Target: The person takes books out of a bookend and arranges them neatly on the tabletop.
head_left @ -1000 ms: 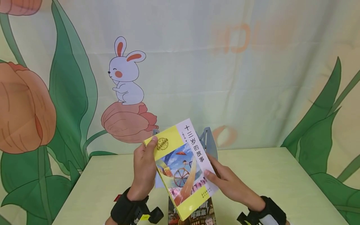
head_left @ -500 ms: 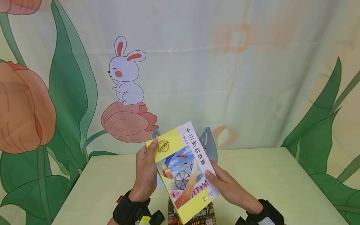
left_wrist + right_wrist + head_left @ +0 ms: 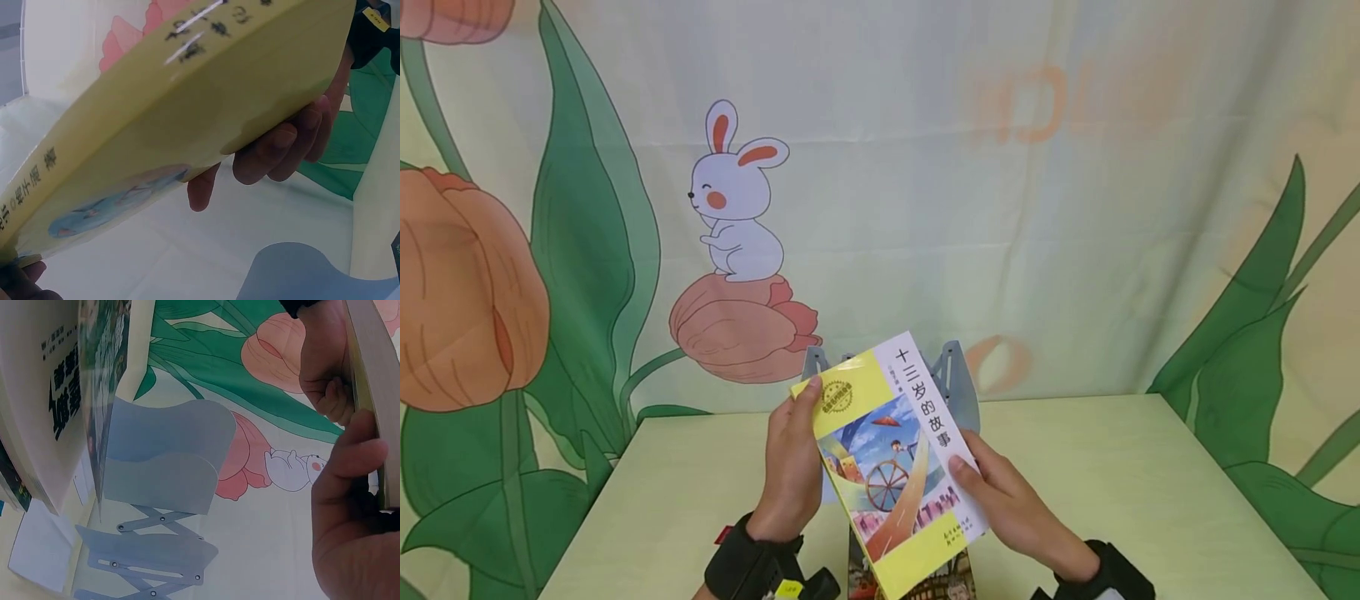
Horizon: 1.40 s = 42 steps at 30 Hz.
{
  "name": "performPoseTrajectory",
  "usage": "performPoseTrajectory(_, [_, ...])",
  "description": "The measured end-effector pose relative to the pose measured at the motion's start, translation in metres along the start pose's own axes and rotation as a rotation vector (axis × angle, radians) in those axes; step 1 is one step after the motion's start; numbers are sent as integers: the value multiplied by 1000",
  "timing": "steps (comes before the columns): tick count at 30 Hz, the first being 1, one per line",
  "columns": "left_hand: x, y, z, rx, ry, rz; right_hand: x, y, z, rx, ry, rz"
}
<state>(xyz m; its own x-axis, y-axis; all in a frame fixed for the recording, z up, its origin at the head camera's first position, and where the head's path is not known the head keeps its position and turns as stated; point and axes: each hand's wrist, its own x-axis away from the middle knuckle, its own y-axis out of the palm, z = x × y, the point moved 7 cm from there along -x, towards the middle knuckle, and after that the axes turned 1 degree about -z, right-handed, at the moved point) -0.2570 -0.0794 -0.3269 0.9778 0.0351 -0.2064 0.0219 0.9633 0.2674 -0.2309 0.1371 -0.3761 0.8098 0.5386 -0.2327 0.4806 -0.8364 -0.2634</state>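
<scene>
A yellow-and-white paperback book [image 3: 887, 483] is held tilted above the table, its illustrated front cover facing me in the head view. My left hand [image 3: 793, 467] grips its upper left side, with the thumb on the cover's edge. On the opposite side my right hand [image 3: 1007, 496] pinches the white edge, thumb on the front. In the left wrist view the book's spine and back cover [image 3: 187, 112] show, with right-hand fingers [image 3: 269, 150] behind it. The page edges [image 3: 381, 394] face the right wrist camera, near my right hand [image 3: 350, 500].
Behind the held book stands a grey-blue metal folding bookend [image 3: 162, 462], partly hidden in the head view. Another book with a dark picture cover [image 3: 955, 575] is below, at the near side of the pale table [image 3: 1097, 467]. A printed curtain [image 3: 910, 208] hangs behind.
Both hands and the book have sunk slightly and shifted a little to the right. The grip on the book looks the same.
</scene>
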Motion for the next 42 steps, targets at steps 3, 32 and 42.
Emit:
performPoseTrajectory(3, [0,0,-3,21,-18,1,2,1,-1,-15,-20,18])
performPoseTrajectory(32, [28,0,-14,-344,60,-62,15,3,-2,-75,-36,184])
performPoseTrajectory(42, [52,5,-40,-356,-7,-169,19,2,-2,-40,-73,226])
